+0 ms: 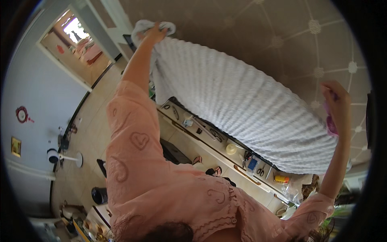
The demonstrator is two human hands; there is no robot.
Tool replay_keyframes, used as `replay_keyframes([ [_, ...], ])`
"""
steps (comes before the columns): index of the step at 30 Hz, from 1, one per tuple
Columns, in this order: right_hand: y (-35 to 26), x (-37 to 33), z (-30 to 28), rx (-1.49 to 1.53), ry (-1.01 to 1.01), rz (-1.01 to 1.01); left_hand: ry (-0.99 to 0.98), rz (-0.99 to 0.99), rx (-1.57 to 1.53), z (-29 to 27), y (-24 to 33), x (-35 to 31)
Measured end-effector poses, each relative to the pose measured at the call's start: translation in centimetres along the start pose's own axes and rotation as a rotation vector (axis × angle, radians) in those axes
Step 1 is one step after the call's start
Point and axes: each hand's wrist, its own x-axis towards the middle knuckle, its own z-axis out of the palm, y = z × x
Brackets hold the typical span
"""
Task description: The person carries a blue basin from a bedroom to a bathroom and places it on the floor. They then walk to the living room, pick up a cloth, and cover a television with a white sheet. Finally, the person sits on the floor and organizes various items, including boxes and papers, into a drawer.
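A large white ribbed cloth (238, 97) stretches in front of me, hanging over a wide dark-edged thing that it mostly hides. My left arm is extended up to the cloth's far left corner. There my left hand (154, 35) is closed on a bunched fold of the cloth. At the right end my right hand (339, 103) is raised, its fingers curled around a purple piece of fabric (331, 124). That purple fabric hangs beside the cloth's right edge. Whether the two are joined, I cannot tell.
Below the cloth runs a long low cabinet (193, 137), its top holding scissors (261, 171), a blue box (252, 163), a pale round container (231, 149) and an orange-yellow packet (281, 178). Behind rises a patterned brown wall (278, 40). A doorway (76, 48) and white stand fan (66, 157) are left.
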Motion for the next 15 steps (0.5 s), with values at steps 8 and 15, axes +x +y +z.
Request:
replay_keyframes([
  [8,-14.5,9.5,13.3,0.036,-0.171,-0.654,-0.037,0.146,-0.128,-1.3,-0.4,-0.6],
  [15,-22.3,16.8,26.2,-0.022,-0.237,-0.599,0.133,0.375,-0.737,1.4,-4.0,2.0],
])
